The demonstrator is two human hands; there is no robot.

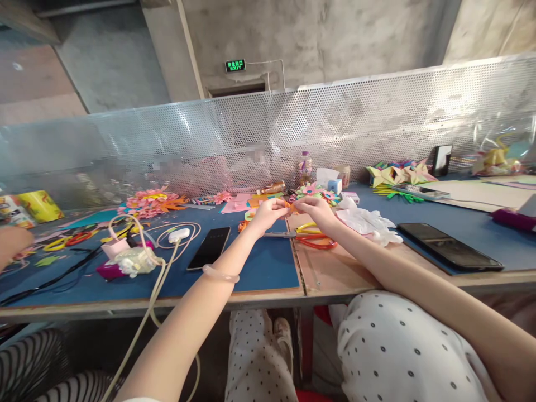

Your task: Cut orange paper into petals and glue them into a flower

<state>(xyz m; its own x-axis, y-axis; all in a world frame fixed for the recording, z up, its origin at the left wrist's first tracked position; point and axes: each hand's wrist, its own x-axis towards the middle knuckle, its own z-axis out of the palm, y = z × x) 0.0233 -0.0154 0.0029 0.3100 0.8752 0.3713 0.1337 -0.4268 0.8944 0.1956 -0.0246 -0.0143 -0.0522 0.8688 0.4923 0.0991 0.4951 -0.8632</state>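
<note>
Both my hands meet over the table, fingers pinched around a small piece of orange paper (292, 208). My left hand (271, 213) holds it from the left, and my right hand (317, 212) grips it from the other side. The fingers cover much of the piece, so its exact shape is hard to make out. Just below my right hand lies a pair of scissors (316, 240) with orange and yellow handles, its blades pointing left. Behind my hands are paper flowers (314, 192) in pink and green, and sheets of pink paper (237, 204).
A black phone (210, 248) lies left, another phone (450, 245) right. A charger with cables (132, 259) sits at left. Crumpled white plastic (368, 220) is beside my right forearm. A bottle (305, 166) stands by the perforated metal screen (188, 145). Another person's hand (14, 243) shows far left.
</note>
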